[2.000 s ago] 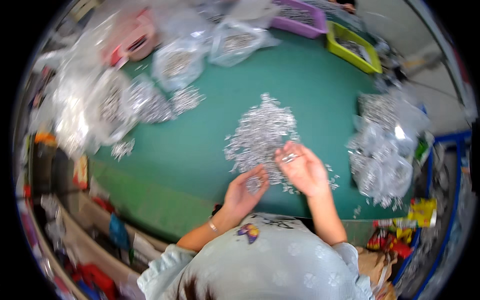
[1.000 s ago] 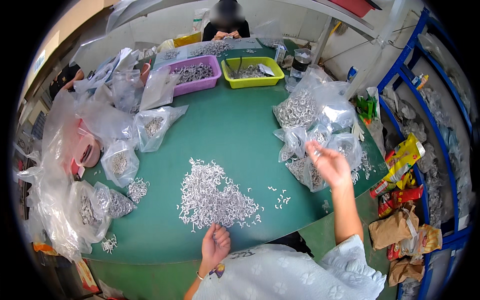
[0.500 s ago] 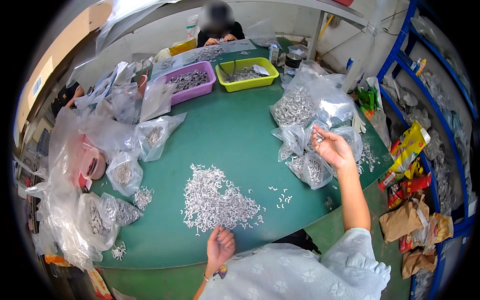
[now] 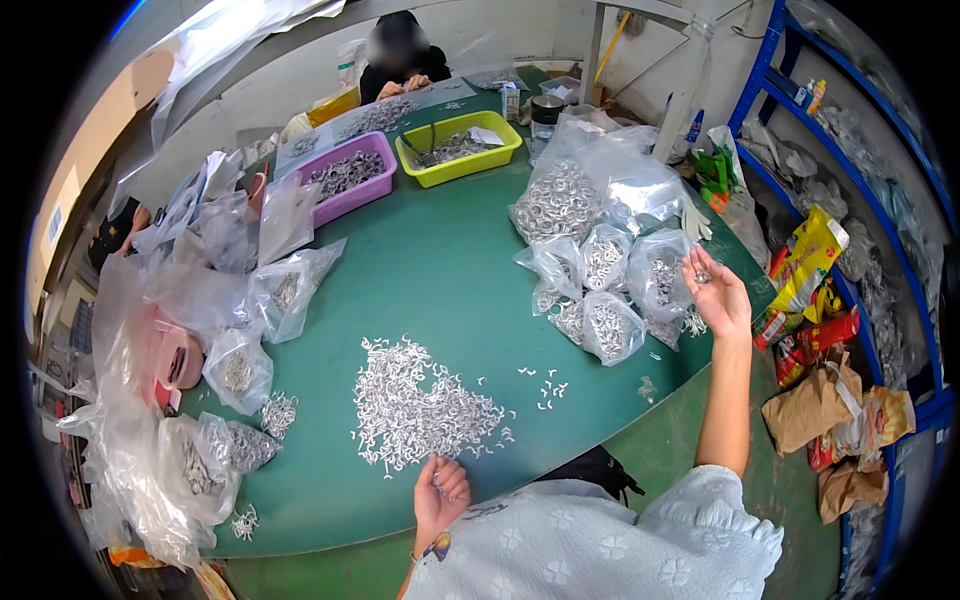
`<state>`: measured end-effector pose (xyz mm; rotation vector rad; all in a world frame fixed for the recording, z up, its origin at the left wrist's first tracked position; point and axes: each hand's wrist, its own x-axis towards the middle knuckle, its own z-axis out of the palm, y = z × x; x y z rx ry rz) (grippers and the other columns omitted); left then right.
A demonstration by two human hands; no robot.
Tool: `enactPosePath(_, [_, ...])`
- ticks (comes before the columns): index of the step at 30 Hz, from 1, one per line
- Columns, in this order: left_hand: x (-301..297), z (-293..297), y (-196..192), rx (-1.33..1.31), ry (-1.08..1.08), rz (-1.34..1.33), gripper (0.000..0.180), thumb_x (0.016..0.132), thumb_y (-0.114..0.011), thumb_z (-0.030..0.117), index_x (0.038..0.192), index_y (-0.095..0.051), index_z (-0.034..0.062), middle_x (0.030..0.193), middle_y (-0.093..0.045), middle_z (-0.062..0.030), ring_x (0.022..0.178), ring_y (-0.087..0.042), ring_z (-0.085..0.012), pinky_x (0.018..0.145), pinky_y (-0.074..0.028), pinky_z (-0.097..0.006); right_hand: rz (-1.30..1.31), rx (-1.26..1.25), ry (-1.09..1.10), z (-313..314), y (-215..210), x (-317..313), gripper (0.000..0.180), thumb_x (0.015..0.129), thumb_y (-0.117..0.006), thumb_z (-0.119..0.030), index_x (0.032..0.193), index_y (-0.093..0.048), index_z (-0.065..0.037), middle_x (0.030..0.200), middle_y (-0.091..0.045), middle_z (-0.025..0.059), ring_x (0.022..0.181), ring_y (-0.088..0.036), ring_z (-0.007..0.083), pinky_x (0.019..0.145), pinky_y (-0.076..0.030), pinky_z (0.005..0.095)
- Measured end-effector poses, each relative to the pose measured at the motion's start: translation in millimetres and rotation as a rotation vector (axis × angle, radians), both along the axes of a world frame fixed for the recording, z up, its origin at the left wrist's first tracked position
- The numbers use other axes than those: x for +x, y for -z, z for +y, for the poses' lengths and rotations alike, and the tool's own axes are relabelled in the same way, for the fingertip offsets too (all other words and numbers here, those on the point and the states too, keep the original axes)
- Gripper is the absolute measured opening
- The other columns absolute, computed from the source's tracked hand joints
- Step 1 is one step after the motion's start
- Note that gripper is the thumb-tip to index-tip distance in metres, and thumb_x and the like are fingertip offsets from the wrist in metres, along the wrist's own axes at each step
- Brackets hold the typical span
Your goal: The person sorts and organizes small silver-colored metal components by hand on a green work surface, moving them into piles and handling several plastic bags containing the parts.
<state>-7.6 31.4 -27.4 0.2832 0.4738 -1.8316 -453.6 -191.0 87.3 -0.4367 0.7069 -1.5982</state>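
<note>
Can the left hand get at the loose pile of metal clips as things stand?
Probably yes. The left hand sits at the near edge of the clip pile, fingers at its fringe, with nothing between them on the green table.

A: What's the wearer got on?
B: Pale blue-grey top, faint white flower print, short sleeves. Bare left hand and right hand; thin bracelet at the left wrist.
</note>
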Motion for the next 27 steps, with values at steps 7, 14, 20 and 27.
enactPosePath(7, [-13, 4, -15, 0.063, 0.013, -0.142, 0.027, 0.099, -0.046, 0.019, 0.118, -0.054, 0.0011, 0.094, -0.055, -0.0061, 0.086, -0.055, -0.0165, 0.077, -0.049, -0.027, 1.154, 0.063, 0.125, -26, 25, 21, 0.059, 0.094, -0.057, -0.031, 0.140, -0.039, 0.003, 0.143, -0.043, 0.0169, 0.134, -0.038, 0.0251, 0.111, -0.027, 0.0338])
enactPosePath(14, [-8, 13, -56, -0.051, -0.174, -0.042, 0.045, 0.100, -0.042, 0.017, 0.138, -0.035, -0.0070, 0.146, -0.036, -0.0192, 0.137, -0.034, -0.0312, 0.114, -0.032, -0.040, 1.631, -0.502, -0.158, 61, 4, 174, 0.036, 0.092, -0.056, -0.013, 0.125, -0.054, 0.002, 0.129, -0.055, 0.0153, 0.121, -0.050, 0.0273, 0.105, -0.034, 0.0372])
enactPosePath(20, [-4, 6, -61, 0.071, -0.231, -0.199, 0.041, 0.102, -0.039, 0.030, 0.123, -0.050, -0.0034, 0.126, -0.053, -0.0178, 0.120, -0.051, -0.0258, 0.098, -0.047, -0.034, 1.411, -0.650, -0.771, 116, 31, 267, 0.028, 0.086, -0.060, -0.003, 0.113, -0.059, 0.003, 0.120, -0.058, 0.0166, 0.113, -0.055, 0.0324, 0.096, -0.042, 0.0361])
enactPosePath(27, [9, 22, -15, -0.083, -0.095, -0.055, 0.030, 0.100, -0.048, 0.037, 0.085, -0.050, 0.0105, 0.065, -0.032, 0.0040, 0.053, -0.030, -0.0050, 0.041, -0.022, -0.019, 1.207, -0.649, -0.758, 148, 51, 301, 0.029, 0.086, -0.059, -0.002, 0.115, -0.059, 0.003, 0.119, -0.059, 0.0176, 0.110, -0.057, 0.0315, 0.096, -0.042, 0.0369])
